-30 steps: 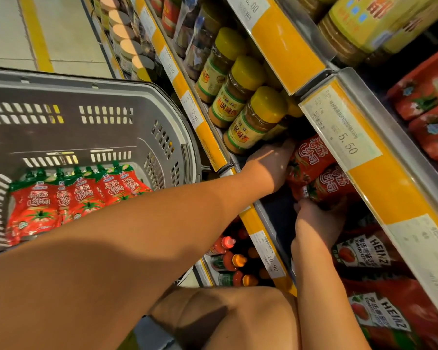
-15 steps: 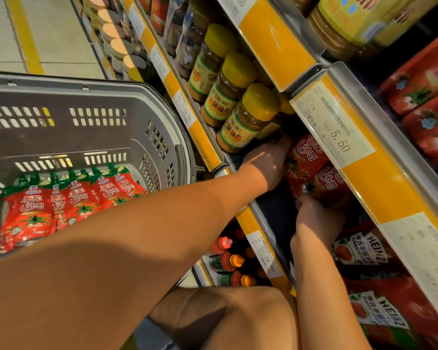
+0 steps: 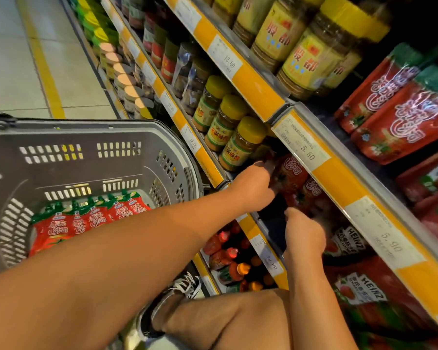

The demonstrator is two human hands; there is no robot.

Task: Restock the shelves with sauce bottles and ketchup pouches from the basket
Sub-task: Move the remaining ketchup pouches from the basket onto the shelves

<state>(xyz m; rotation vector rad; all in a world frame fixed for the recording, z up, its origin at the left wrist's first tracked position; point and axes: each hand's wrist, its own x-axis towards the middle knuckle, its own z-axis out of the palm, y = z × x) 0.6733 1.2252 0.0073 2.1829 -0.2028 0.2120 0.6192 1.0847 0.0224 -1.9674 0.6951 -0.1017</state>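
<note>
A person crouches at a shelf (image 3: 324, 173) with both arms reaching in. The left hand (image 3: 254, 188) has its grip curled on a red ketchup pouch (image 3: 290, 173) just behind the shelf's front edge, beside yellow-lidded jars (image 3: 240, 145). The right hand (image 3: 304, 233) is curled beside the pouches; whether it holds anything is hidden. More pouches (image 3: 91, 221) lie in the grey basket (image 3: 91, 132) on the left.

L hand (image 3: 253, 190) fingertips hidden among ketchup pouches (image 3: 292, 173) under the 5.50 shelf edge (image 3: 321, 170). R hand (image 3: 302, 233) fingers motion-blurred, grip unclear. Grey basket (image 3: 106, 132) cut off at left edge. Lower price tags (image 3: 272, 261) unreadable.
</note>
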